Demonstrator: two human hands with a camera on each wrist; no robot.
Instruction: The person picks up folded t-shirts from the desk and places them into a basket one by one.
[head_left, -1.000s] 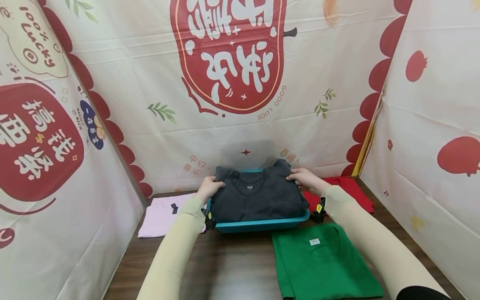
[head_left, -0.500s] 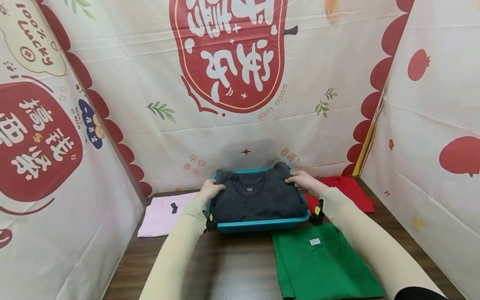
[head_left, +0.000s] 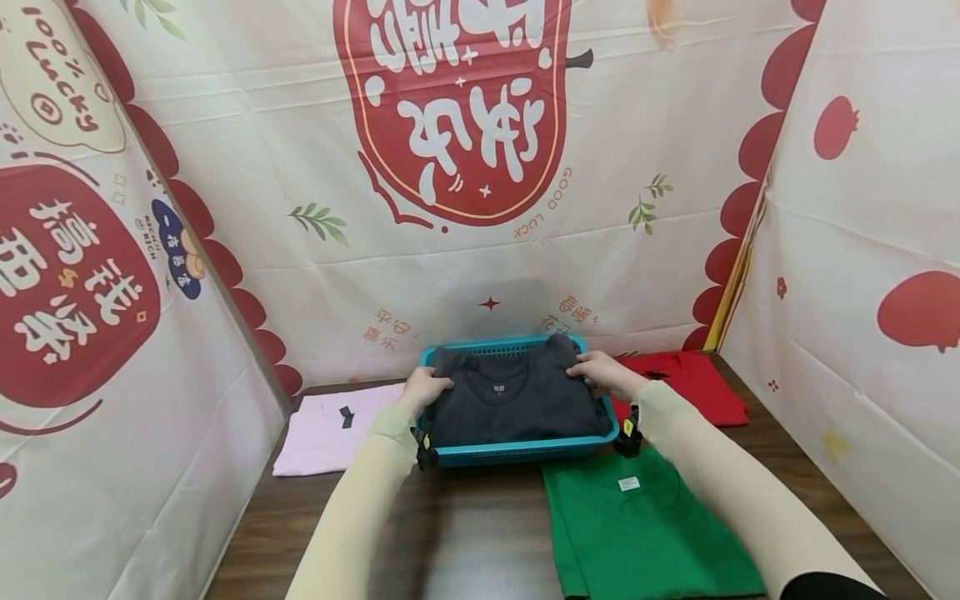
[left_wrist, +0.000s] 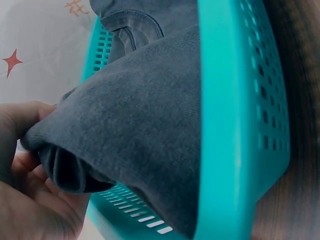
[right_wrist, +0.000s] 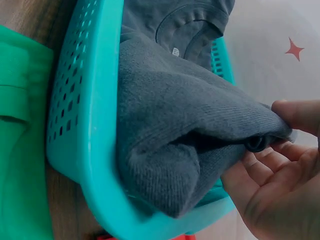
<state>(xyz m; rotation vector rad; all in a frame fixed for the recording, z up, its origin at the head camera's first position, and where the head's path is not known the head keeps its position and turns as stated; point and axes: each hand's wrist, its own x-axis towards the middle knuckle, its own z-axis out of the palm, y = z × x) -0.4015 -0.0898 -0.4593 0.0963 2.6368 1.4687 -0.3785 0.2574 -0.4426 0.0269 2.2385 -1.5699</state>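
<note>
A dark grey folded shirt (head_left: 517, 408) lies mostly inside a turquoise plastic basket (head_left: 525, 452) with slotted sides. My left hand (head_left: 426, 388) pinches the shirt's left shoulder edge between thumb and fingers; the left wrist view shows that hand (left_wrist: 37, 175) with the thumb on top and the fingers under the fold. On the opposite side my right hand (head_left: 606, 372) grips the other shoulder, and in the right wrist view this hand (right_wrist: 280, 170) holds the bunched edge above the basket's rim (right_wrist: 100, 150). The shirt's neckline faces the back wall.
A folded pink shirt (head_left: 330, 433) lies left of the basket, a folded red shirt (head_left: 693, 387) to its right. In front at the right is a folded green shirt (head_left: 645, 533). Printed cloth walls (head_left: 487, 275) enclose the wooden table (head_left: 465, 533) behind and at both sides.
Both hands have come down with the grey shirt, and its raised shoulder end sits lower in the basket. More of the basket's back rim shows. The grip stays on both shoulders.
</note>
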